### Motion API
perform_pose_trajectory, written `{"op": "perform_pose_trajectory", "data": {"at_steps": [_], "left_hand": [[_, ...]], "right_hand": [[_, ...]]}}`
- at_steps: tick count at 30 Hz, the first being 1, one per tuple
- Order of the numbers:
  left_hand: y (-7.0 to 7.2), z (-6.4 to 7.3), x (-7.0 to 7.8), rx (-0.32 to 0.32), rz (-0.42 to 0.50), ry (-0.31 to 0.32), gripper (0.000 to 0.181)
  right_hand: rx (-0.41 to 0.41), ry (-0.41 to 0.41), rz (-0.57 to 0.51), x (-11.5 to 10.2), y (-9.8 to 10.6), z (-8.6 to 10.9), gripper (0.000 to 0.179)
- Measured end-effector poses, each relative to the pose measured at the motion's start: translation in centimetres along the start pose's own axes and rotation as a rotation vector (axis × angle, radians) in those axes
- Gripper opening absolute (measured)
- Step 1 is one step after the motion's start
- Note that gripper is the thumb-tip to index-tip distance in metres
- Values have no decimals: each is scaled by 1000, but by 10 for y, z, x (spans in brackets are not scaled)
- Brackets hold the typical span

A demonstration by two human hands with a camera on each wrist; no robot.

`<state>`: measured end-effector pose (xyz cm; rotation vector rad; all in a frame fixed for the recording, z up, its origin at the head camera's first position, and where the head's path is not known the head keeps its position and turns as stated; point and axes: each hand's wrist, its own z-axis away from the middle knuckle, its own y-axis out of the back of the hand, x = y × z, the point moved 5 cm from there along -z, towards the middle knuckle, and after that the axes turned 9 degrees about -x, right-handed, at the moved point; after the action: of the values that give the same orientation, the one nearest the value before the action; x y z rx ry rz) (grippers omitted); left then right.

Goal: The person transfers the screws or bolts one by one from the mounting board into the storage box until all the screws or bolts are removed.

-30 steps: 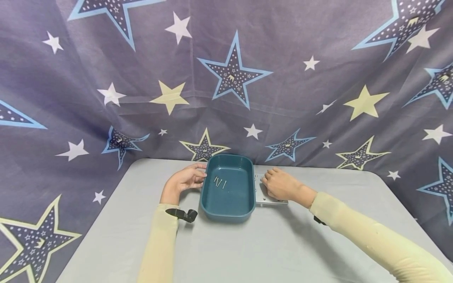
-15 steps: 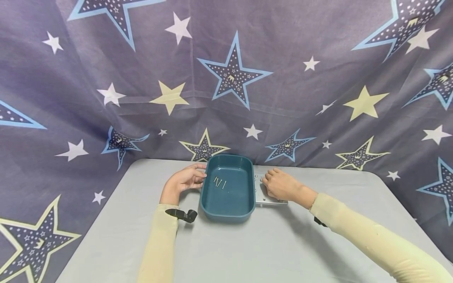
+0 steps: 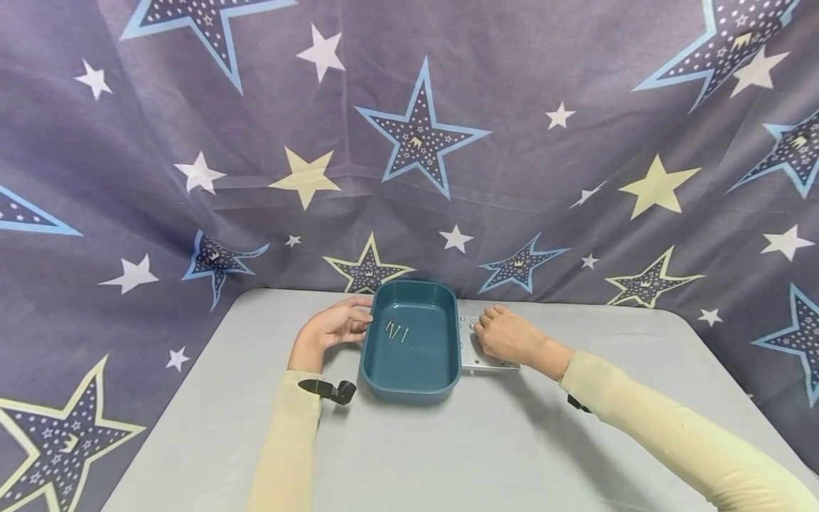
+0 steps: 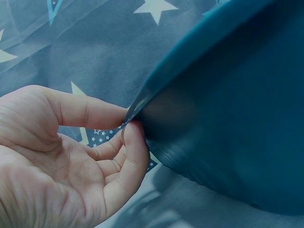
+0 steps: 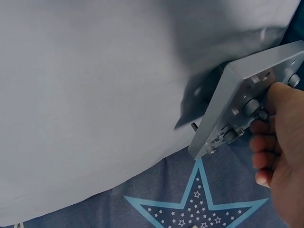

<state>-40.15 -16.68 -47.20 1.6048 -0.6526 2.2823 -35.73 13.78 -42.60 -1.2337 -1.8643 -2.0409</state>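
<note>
My left hand [image 3: 335, 326] pinches the left rim of a deep blue-green tray [image 3: 416, 370]; in the left wrist view the thumb and a fingertip meet at the tray's edge [image 4: 166, 69]. Several thin brass-coloured screws [image 3: 404, 335] lie loose in the tray. To the right, my right hand [image 3: 505, 334] is over a silver metal plate [image 3: 489, 365] fitted with bolts and small screws. Up close in the right wrist view, the thumb and curled forefinger close around a bolt [image 5: 262, 114] on the plate [image 5: 223, 114]. The fingertips' contact is partly hidden.
A pale grey cloth covers the table [image 3: 448, 455]. Behind it hangs a star-patterned curtain [image 3: 512, 199], close to the far side of tray and plate. The plate sits right beside the tray. Black camera straps [image 3: 329, 389] are on both wrists.
Both hands, the tray and the plate stay in the same places. The view shifts very slightly; any small finger movement is too slight to make out.
</note>
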Motion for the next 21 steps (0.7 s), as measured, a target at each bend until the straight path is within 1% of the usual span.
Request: {"op": "perform_pose_trajectory", "data": {"at_steps": [4,11,14,16,21], "left_hand": [[0,-1,-1,-6,0,0,55],[0,-1,0,-2,4,-3,56],[0,-1,0,3,2,-2,56],[0,0,-1,2,0,-6,56],[0,0,-1,2,-4,-11,56]], "right_hand": [[29,-8,-13,-1,1,0,12],[-15,-22,-31,0,-1,-1,12],[-14,-19,-36,0,-2,-1,10],[-3,-16,-37,0,-1,0,10],[54,-13,-26,1,0,2,10]]}}
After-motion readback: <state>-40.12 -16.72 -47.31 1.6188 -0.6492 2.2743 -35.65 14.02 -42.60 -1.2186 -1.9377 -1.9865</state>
